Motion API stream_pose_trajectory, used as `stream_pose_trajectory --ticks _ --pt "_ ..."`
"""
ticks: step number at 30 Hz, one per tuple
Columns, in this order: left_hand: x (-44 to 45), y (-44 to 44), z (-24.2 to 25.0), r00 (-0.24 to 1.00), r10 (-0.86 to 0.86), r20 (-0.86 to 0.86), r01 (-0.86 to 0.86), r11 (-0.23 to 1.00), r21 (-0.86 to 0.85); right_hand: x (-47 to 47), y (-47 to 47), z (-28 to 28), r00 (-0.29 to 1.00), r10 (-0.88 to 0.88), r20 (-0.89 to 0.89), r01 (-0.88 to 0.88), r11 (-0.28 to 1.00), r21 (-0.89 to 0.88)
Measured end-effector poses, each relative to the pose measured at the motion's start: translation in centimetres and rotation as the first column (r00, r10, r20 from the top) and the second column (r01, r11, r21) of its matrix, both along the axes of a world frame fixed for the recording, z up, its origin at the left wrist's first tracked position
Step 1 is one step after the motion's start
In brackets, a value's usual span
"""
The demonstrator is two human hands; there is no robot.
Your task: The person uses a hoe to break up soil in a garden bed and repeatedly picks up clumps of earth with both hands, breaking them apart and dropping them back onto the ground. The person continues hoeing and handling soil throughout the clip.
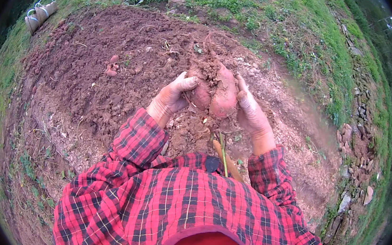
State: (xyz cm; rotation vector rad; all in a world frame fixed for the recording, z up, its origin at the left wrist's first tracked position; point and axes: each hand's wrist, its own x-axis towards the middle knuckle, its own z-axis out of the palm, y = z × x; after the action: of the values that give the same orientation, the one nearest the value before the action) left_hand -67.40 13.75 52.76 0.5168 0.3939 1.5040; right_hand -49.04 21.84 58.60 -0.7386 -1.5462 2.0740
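A clump of soil-caked sweet potatoes (224, 98) with roots is between my two hands, above dug brown soil. My left hand (173, 95) holds the clump's left side, its thumb across a tuber. On the other side, my right hand (253, 112) lies along the largest tuber, fingers pointing away from me. Crumbly earth clings between the tubers and hides part of them. Just below the clump, a green stem (224, 154) and a wooden handle (229, 162) show close to my shirt; the handle's far end is hidden.
Small sweet potatoes (112, 70) lie on the soil to the left, and more are strewn near the far-left edge. Woven bags with blue-white handles (40, 16) stand at the upper left. A row of stones (358, 107) borders the plot on the right, beside grass.
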Motion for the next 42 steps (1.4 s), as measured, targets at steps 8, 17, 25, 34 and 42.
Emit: stream_pose_trajectory --ticks 8,17,25,34,42 --pt "0.9 3.0 4.4 0.333 0.237 -0.913 -0.401 0.911 0.091 2.5 1.3 -3.3 0.911 -0.309 -0.272 0.196 0.907 -0.373" --pt "7.8 2.3 0.2 0.671 0.298 -0.679 -0.375 0.926 0.036 2.7 0.8 -1.5 0.870 -0.488 0.064 0.291 0.615 0.733" --pt "7.4 1.1 0.8 0.940 0.217 -0.265 -0.225 0.974 0.000 2.7 0.9 -1.5 0.918 -0.395 -0.043 0.300 0.616 0.728" --pt "6.7 0.8 0.4 0.867 0.336 -0.368 -0.355 0.935 0.016 3.3 0.4 -0.6 0.959 -0.237 0.158 0.118 0.836 0.536" --pt "7.5 -0.6 2.1 0.560 0.293 -0.775 -0.356 0.930 0.095 2.3 0.6 2.5 0.886 -0.410 0.215 0.149 0.693 0.706"
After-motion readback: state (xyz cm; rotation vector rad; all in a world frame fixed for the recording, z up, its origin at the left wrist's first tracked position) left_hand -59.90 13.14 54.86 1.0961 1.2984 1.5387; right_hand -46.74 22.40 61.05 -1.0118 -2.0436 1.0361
